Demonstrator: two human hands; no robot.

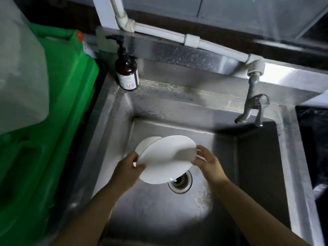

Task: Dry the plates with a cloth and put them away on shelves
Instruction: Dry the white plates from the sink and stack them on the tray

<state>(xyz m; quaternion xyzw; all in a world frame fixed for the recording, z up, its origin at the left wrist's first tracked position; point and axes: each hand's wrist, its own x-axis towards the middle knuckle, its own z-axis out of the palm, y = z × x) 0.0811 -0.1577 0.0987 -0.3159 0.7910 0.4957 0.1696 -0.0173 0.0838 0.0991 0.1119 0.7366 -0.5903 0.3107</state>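
Two white plates are held over the steel sink (113,132). The front plate (166,158) faces me, tilted. A second white plate (144,143) peeks out behind its upper left edge. My left hand (128,168) grips the plates' left rim with curled fingers. My right hand (207,162) holds the right rim, fingertips on the edge. No cloth is in view.
A drain (180,183) lies just below the plates. A metal tap (252,107) juts over the sink's far right. A brown pump bottle (126,71) stands at the far left corner. A green plastic bin (53,121) sits on the left, a black surface (314,139) on the right.
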